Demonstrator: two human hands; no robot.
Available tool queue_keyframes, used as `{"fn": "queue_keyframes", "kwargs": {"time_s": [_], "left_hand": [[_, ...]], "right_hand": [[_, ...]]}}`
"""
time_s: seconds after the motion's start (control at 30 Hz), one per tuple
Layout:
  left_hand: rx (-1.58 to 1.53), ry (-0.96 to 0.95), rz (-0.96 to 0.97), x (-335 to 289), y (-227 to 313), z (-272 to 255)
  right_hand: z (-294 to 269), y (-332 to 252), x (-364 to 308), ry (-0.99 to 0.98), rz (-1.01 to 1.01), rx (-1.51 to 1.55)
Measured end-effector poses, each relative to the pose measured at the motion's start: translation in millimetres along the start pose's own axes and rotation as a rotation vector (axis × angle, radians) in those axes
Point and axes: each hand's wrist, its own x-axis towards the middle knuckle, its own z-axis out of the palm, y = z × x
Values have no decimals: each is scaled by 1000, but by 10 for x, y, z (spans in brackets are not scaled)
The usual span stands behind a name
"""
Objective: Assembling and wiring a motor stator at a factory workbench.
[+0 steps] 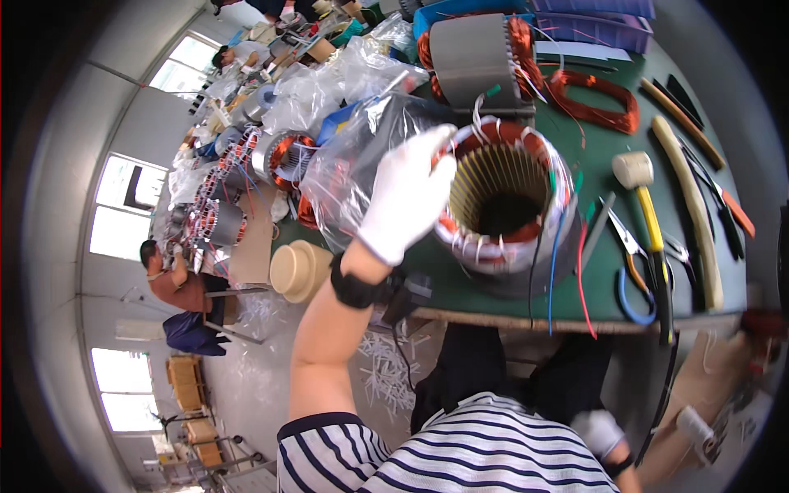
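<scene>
Stator [489, 185] near bench edge [485, 320], left fingers [445, 169] at rim [493, 128], gap toward mallet [652, 226]

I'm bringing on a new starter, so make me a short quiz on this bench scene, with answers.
1. Which hand's grip is at the upper rim of the upright wound stator?
2. True or false: the yellow-handled mallet lies to the right of that stator.
3. Of the three leads reaching the near edge of the bench, which is rightmost: A) black, B) blue, C) red?

Key: 1. The left hand. 2. True. 3. C, the red lead.
</scene>
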Motion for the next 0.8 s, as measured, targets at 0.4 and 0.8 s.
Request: {"fn": "queue_keyframes", "kwargs": {"time_s": [0.4, 0.8], "left_hand": [[-226, -131, -114, 498, 99, 152], [-81, -78, 59, 481, 57, 199]], "right_hand": [[-3646, -903, 1295, 1023, -268, 563], [-3963, -929, 2207, 854, -355, 51]]}}
